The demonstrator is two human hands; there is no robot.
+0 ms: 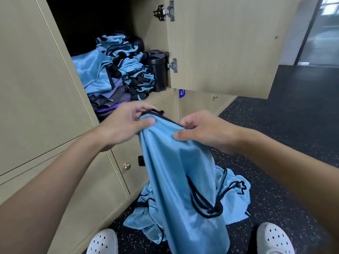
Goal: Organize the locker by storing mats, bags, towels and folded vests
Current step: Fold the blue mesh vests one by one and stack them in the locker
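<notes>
Pinching the black-trimmed top edge of the shiny light-blue mesh vest [176,171] between left hand [124,123] and right hand [205,131], fold it flat (more lie on the floor) before adding it to the open beige locker [117,70].

One number was readable: 47.
You had it at about twelve o'clock, just above mid-view: white digits on a small blue tag [182,93] at the top left corner of a closed locker front [194,105], below the open door [220,52].
</notes>
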